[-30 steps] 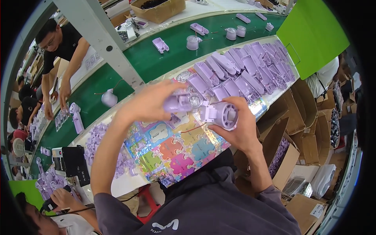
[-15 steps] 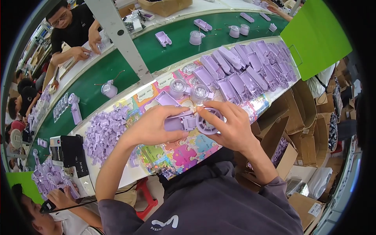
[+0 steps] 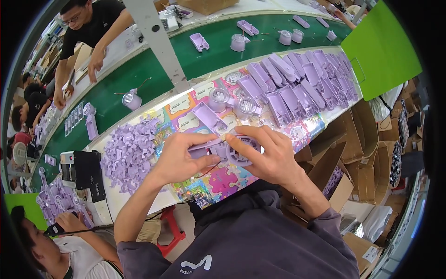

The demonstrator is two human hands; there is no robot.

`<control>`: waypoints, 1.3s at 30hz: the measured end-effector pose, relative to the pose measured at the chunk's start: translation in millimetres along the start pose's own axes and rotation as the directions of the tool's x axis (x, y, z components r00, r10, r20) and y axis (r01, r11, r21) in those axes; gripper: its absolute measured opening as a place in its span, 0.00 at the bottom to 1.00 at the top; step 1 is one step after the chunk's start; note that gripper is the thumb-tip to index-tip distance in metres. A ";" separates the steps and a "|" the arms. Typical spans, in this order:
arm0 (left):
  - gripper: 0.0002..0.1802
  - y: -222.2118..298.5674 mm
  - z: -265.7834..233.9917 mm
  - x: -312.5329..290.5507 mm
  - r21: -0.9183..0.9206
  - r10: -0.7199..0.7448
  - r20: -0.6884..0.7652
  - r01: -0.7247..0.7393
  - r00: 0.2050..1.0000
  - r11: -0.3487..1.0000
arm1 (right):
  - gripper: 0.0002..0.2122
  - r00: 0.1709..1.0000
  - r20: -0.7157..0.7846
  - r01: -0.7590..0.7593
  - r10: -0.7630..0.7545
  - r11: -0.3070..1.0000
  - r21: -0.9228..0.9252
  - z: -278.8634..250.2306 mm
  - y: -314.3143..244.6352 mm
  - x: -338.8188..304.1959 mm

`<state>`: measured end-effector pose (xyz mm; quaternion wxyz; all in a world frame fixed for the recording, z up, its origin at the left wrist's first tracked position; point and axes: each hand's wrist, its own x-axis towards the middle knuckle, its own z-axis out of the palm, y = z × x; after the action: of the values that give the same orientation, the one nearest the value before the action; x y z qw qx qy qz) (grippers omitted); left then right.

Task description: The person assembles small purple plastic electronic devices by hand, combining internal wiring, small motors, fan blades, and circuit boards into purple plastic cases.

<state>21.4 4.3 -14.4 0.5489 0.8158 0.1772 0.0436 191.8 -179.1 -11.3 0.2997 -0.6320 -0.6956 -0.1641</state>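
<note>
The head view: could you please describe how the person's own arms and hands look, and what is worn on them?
The left hand and right hand wear no visible gloves, and no watch or bracelet shows. The left sleeve and right sleeve are short and dark purplish grey, matching the shirt, which carries a white printed mark.

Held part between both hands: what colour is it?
The held part is light purple, showing best in the head view.
</note>
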 end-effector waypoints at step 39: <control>0.33 -182.6 -202.7 50.2 0.564 -0.009 -0.754 0.655 0.656 0.502 | 0.08 0.974 0.108 -0.224 0.198 0.911 0.346 122.0 -8.0 -58.2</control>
<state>-29.6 260.7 -107.2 0.0104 0.8396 0.5273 0.1302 159.7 -151.6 -139.9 0.4005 -0.6440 -0.6515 0.0205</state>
